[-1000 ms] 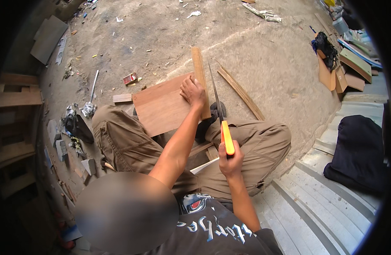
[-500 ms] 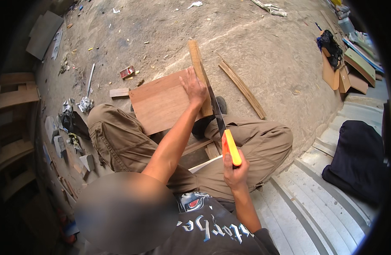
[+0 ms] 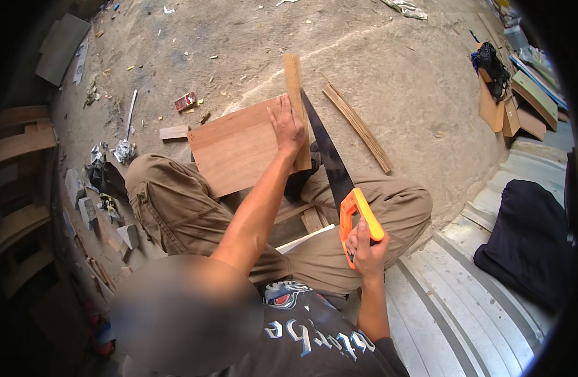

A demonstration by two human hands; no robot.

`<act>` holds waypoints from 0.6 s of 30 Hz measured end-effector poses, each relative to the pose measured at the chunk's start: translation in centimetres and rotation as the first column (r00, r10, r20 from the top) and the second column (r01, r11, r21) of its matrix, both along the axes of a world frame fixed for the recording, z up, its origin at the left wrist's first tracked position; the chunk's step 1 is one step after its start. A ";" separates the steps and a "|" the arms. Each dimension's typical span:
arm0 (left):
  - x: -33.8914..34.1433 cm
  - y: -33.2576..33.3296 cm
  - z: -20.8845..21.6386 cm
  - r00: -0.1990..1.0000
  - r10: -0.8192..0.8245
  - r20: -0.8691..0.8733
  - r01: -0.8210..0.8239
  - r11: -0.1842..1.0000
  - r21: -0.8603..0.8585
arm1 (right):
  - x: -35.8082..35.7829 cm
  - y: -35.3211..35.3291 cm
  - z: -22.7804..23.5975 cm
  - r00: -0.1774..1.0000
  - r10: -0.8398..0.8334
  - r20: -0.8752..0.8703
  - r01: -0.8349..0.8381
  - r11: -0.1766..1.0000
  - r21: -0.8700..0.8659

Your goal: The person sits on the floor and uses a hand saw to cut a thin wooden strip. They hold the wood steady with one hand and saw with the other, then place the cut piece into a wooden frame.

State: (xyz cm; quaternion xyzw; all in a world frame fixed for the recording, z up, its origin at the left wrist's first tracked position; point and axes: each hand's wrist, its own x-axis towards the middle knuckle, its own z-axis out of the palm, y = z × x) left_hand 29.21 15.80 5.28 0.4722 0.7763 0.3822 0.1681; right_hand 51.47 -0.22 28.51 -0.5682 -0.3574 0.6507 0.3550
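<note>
1. Right hand: fingers wrapped on the handle of an orange-handled saw. Blade runs forward from those fingers; tip at or just beside the wooden strip, contact uncertain from where I stand.
2. Left hand: fingers slightly apart, laid on the brown panel. Strip lies just right of these fingers, along the panel's edge.
3. Progress (my judgement): panel steadied, saw gripped; strip appears in one length, no finished cut visible. Whether a kerf is begun, cannot tell. Any cutting through seems left.
4. Count: saw, 1; panel, 1; strip, 1; small block left of the left fingers, 1; loose batten right of them, 1, perhaps 2 together.
</note>
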 end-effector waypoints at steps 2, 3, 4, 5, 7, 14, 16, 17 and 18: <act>0.1 0.3 -0.2 1.000 -0.022 -0.011 0.022 1.000 0.010 | -0.2 -0.6 -0.5 0.986 0.034 0.163 -0.061 0.984 0.167; 0.3 0.5 -0.2 1.000 -0.016 -0.019 0.016 1.000 0.013 | -0.8 -0.5 -0.6 0.994 0.010 0.111 -0.026 0.990 0.139; 0.2 0.1 -0.2 0.999 0.004 -0.033 -0.004 1.000 0.013 | -1.7 -0.1 -0.7 0.995 0.016 0.098 -0.030 0.989 0.142; 0.1 0.2 -0.1 0.999 0.013 -0.038 -0.013 1.000 0.018 | -2.9 1.2 -1.3 0.996 0.013 0.086 -0.025 0.989 0.147; 0.3 0.1 0.4 0.999 0.033 -0.042 -0.032 0.999 0.021 | -4.1 4.3 -3.3 0.989 0.073 0.129 -0.088 0.990 0.111; 0.9 0.4 0.2 0.998 0.041 -0.040 -0.041 0.999 0.009 | -4.0 4.3 -2.2 0.968 0.126 0.216 -0.139 0.989 0.050; 0.7 0.3 0.0 0.998 0.053 -0.031 -0.053 0.999 0.011 | -3.4 1.9 -0.7 0.979 0.066 0.192 -0.089 0.989 0.117; 0.6 0.4 0.0 0.997 0.046 -0.055 -0.046 0.999 0.010 | -3.5 2.4 -0.7 0.983 0.067 0.169 -0.082 0.993 0.083; 0.6 0.4 0.0 0.996 0.040 -0.080 -0.040 0.999 0.009 | -3.5 3.2 -0.8 0.987 0.069 0.145 -0.076 0.996 0.048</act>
